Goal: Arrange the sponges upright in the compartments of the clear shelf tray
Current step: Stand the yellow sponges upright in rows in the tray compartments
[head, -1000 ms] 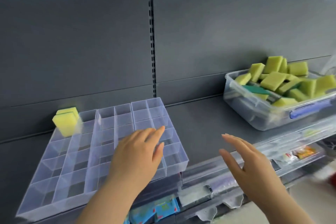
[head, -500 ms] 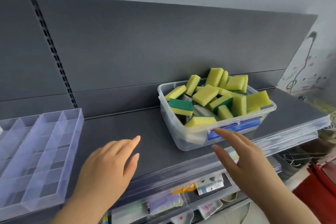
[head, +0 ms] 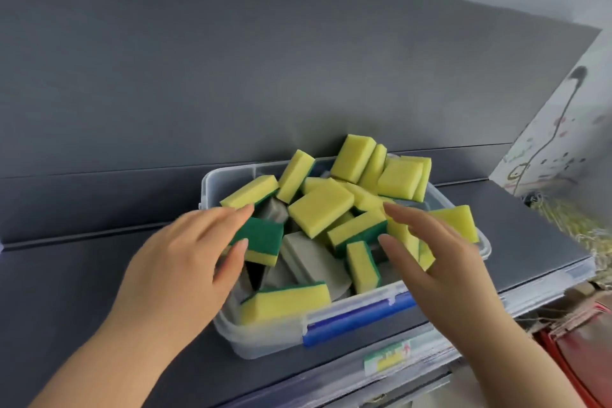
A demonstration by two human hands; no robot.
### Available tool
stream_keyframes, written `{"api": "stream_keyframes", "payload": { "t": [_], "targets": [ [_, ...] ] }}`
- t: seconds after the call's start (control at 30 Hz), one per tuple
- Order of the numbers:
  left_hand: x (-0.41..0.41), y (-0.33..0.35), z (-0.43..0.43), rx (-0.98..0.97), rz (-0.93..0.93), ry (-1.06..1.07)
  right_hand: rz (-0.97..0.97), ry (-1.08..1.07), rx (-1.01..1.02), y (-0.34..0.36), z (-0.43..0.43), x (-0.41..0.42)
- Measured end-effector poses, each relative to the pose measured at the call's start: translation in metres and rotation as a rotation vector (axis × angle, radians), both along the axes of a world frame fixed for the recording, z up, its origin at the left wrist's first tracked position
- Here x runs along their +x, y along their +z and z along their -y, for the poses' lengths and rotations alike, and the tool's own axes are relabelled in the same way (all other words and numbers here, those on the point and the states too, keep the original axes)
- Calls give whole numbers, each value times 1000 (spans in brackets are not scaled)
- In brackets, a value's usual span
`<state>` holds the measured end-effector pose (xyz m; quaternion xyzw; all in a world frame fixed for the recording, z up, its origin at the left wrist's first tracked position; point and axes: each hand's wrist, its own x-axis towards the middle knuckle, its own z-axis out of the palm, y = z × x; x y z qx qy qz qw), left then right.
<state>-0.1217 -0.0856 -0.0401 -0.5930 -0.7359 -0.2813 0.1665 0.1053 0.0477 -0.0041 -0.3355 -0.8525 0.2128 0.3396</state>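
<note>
A clear plastic bin (head: 265, 339) with a blue latch stands on the dark shelf, heaped with several yellow-and-green sponges (head: 320, 206). My left hand (head: 185, 262) hovers over the bin's left side, fingers straight, fingertips at a sponge lying green side up (head: 263, 237). Over the right side of the bin my right hand (head: 427, 252) reaches with fingers spread, just above a yellow sponge with a green edge (head: 359, 230). Neither hand holds anything. The clear compartment tray is out of view.
The dark grey shelf (head: 82, 291) runs left and right of the bin, with a grey back panel behind. A price label strip (head: 387, 358) lines the shelf's front edge. A red object (head: 583, 351) sits low at the right.
The view has swung right, from the compartment tray to the sponge bin. Both hands have moved forward from in front of the shelf to over the sponges.
</note>
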Motion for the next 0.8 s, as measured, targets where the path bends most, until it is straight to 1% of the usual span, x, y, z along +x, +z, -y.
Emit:
{"api": "stream_keyframes", "payload": {
  "t": [0.17, 0.27, 0.37, 0.5, 0.6, 0.63, 0.7, 0.73, 0.8],
  "targets": [
    [12, 13, -57, -64, -41, -89, 61, -51, 43, 7, -66, 21],
    [19, 21, -81, -108, -78, -80, 163, -45, 84, 9, -111, 30],
    [32, 28, -97, -142, -91, -49, 394, 52, 127, 9, -157, 28],
    [55, 34, -109, -181, -61, 22, 732, 280, 249, 7, -204, 14],
    [73, 37, -116, -251, -104, 78, 880, 384, 396, 4, -221, -1],
    [80, 37, -119, -270, -127, 101, 888, 401, 455, 3, -223, -4],
    [88, 36, -126, -303, -177, 130, 815, 419, 555, -1, -227, -9],
    [90, 35, -129, -316, -196, 135, 727, 419, 552, -2, -229, -9],
    [87, 33, -135, -326, -229, 148, 440, 433, 439, 0, -229, -4]
  ]
}}
